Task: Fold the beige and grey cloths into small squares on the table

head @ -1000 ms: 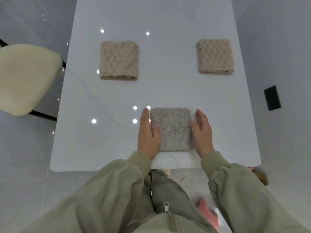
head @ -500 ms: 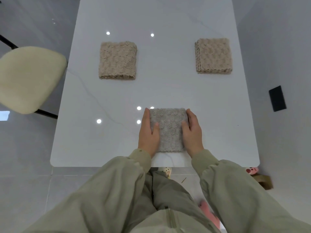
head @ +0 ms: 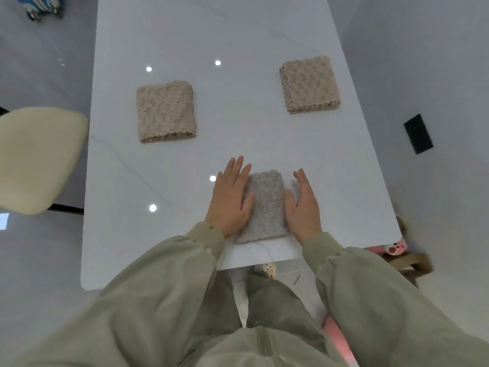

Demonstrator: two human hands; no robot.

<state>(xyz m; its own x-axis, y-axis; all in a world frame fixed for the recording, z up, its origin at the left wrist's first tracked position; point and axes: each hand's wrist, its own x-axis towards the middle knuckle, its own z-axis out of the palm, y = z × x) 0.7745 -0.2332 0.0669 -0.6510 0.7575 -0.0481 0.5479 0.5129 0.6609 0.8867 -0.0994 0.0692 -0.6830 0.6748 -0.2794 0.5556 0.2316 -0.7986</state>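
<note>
A folded grey cloth (head: 265,206) lies near the front edge of the white table (head: 238,35). My left hand (head: 229,197) lies flat along the cloth's left side, fingers straight, thumb resting on the fabric. My right hand (head: 303,203) lies flat along its right side, fingers straight, thumb against the cloth's edge. Two beige cloths sit folded into squares farther back: one on the left (head: 166,111), one on the right (head: 309,84).
A cream chair seat (head: 37,157) stands at the table's left. A black flat object (head: 418,133) lies on the floor to the right. Pink items (head: 395,247) and a brown bag sit by the table's front right corner. A blue object (head: 39,5) is far left.
Both hands have pressed inward on the grey cloth, which now looks narrower. My left fingers spread forward past the cloth's far edge. The view has tilted.
</note>
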